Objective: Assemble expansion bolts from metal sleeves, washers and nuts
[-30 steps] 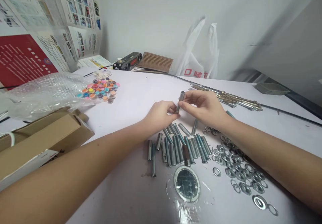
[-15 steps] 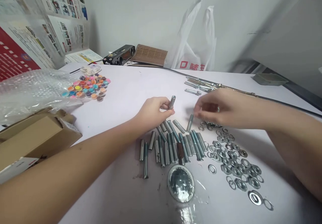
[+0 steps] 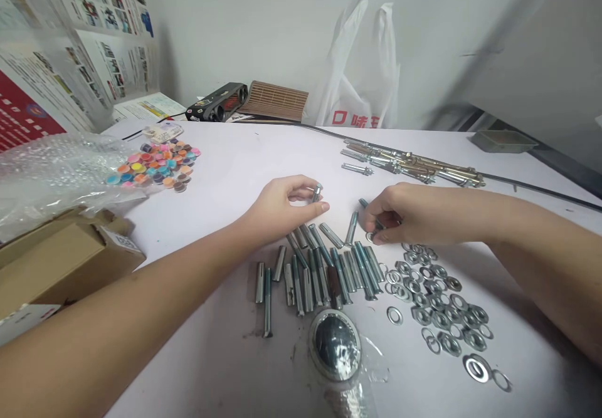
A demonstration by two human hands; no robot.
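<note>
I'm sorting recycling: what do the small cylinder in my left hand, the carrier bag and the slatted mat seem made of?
Small cylinder: metal, probably steel; smooth, silvery, bright highlights.
Carrier bag: likely thin plastic film, white, creased and translucent.
Slatted mat: perhaps bamboo or wood, brown, matte, from its narrow parallel strips.

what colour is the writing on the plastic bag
The writing is red, seen in the head view.

On the table (image 3: 188,343), bolts (image 3: 268,302) and sleeves (image 3: 259,282) are lying in the middle, a disc (image 3: 335,344) sitting before them. Nuts (image 3: 449,343) and washers (image 3: 394,316) are lying to their right; anchors (image 3: 411,164) are resting behind. At left, bubble wrap (image 3: 70,164) is lying behind a carton (image 3: 70,261), tokens (image 3: 162,168) sitting at its right. A bag (image 3: 362,95) is standing at the back.
</note>
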